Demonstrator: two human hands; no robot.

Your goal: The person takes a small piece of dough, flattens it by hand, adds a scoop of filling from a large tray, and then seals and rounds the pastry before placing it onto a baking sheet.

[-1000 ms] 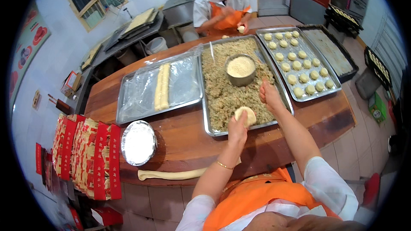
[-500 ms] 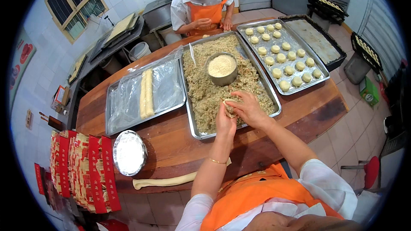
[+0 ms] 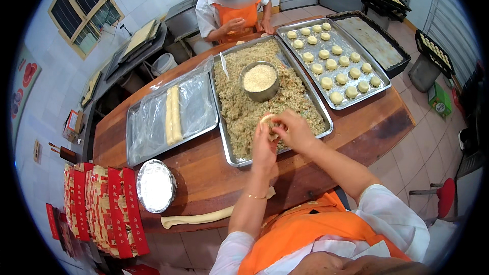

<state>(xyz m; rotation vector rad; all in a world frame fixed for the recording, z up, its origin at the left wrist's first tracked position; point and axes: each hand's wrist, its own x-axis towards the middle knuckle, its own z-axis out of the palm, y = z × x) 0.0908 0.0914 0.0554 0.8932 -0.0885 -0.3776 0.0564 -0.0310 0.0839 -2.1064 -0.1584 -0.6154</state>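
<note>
Dough rope (image 3: 204, 218) on tabletop (image 3: 204, 186), nearer than filling tray (image 3: 238, 163). L hand (image 3: 264, 148) & R hand (image 3: 297, 130) both pinching dough wrapper (image 3: 267, 118), over tray's near end. Metal bowl (image 3: 263, 94) in it, bun tray (image 3: 348, 46) to its R, co-worker (image 3: 238, 18) beyond.

1. Crumbly filling (image 3: 249, 117): tan, flecked with darker bits, heaped unevenly across most of 1 rectangular metal tray (image 3: 240, 163).
2. Dough wrapper (image 3: 267, 118): pale cream, small, with a curved edge; partly hidden, held up over the filling's near part.
</note>
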